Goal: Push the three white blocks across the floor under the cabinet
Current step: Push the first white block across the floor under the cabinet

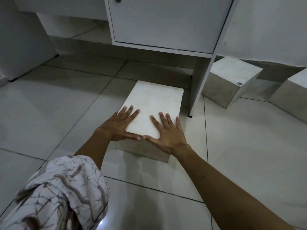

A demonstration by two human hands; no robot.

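A long white block (pixel 153 103) lies on the tiled floor, its far end just in front of the gap under the white cabinet (pixel 162 25). My left hand (pixel 119 125) and my right hand (pixel 166 131) rest flat on its near end, fingers spread over the top and thumbs along the near edge, almost touching. A second white block (pixel 232 75) stands to the right of the cabinet's side panel (pixel 201 85). A third white block (pixel 292 95) is partly cut off at the right edge.
Grey floor tiles (pixel 58 100) stretch to the left of the block. A white appliance or cupboard (pixel 21 47) stands at the far left. A white wall (pixel 269 27) runs behind the right-hand blocks. My patterned sleeve (pixel 61 195) fills the lower left.
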